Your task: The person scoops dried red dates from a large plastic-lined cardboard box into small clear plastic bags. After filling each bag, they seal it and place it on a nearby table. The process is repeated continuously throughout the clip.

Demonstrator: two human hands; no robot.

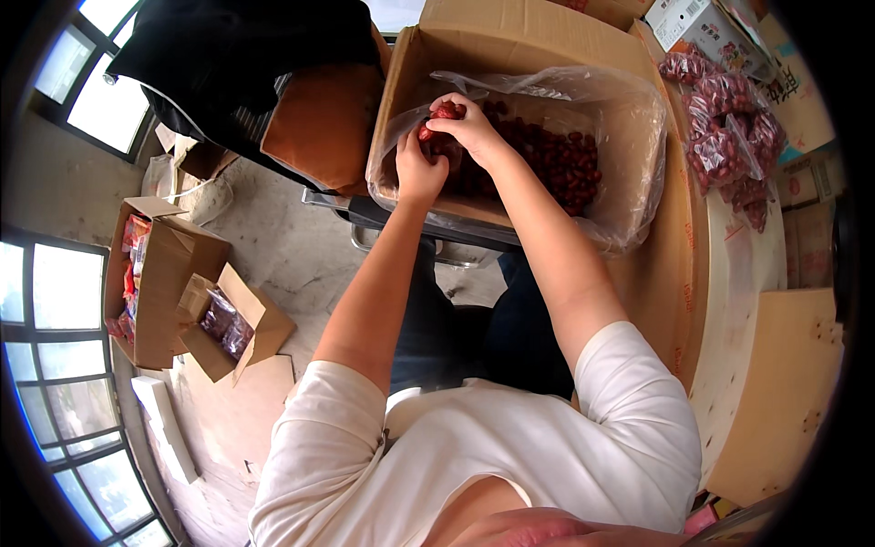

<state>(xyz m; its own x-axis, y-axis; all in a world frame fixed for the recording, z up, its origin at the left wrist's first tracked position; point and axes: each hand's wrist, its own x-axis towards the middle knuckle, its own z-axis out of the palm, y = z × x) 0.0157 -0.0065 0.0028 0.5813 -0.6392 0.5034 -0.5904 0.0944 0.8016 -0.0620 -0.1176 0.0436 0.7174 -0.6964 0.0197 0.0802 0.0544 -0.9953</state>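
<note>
Both my hands are over the left part of a large cardboard box [519, 27] lined with a clear plastic bag [633, 118]. Many loose dried red dates [570, 169] lie in the bag. My right hand [467, 128] is closed around a few red dates [447, 111], its fingers curled over them. Just below and to the left, my left hand [419, 169] pinches a red date [426, 133] between thumb and fingers. The two hands nearly touch. Parts of the fingertips are hidden behind the dates.
Filled bags of red dates [729, 128] lie at the right beside a white printed carton [711, 36]. An orange-brown cushion [324, 123] and black cloth [246, 46] are left of the box. Open cartons [173, 273] with packaged goods stand on the floor at left.
</note>
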